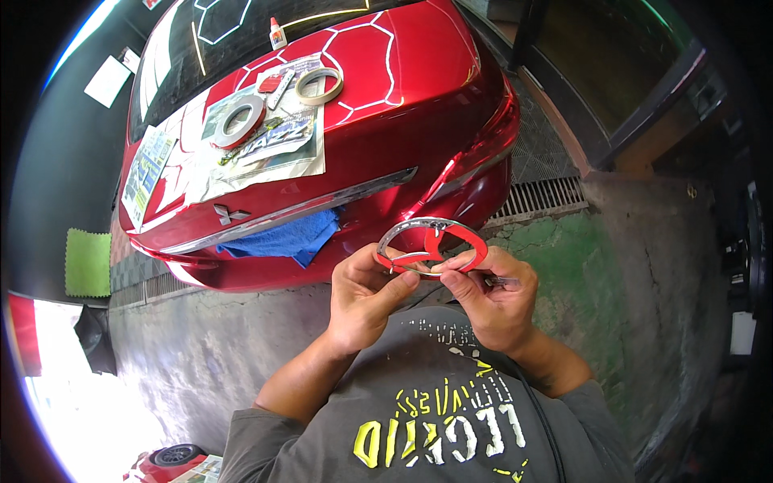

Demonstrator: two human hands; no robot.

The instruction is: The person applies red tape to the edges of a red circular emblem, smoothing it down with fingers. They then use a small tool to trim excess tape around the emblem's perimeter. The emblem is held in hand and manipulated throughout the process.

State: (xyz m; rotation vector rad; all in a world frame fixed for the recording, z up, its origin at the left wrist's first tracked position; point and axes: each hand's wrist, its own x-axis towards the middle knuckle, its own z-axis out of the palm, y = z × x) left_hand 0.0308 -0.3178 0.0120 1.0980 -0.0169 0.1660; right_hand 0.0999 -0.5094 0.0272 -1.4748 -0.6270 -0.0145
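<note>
In front of my chest I hold an oval chrome car emblem (475, 249) with red-faced tape along its ring and inner bars. My left hand (361, 302) pinches its left rim between thumb and fingers. On the lower right side, the thumb and fingers of my right hand (499, 302) are closed on it too. A small metallic thing (506, 282) sticks out between my right fingers; its kind cannot be made out. Beyond my hands is the rear of a red car (378, 153), with a blue cloth (294, 237) hanging below its trunk edge.
On the trunk lid, newspaper (310, 161) bears a red-edged tape roll (239, 121) and a beige masking tape roll (319, 85). A small white bottle (277, 35) stands farther up. A floor grate (541, 199) runs beside the bumper. A green cloth (87, 263) hangs at left.
</note>
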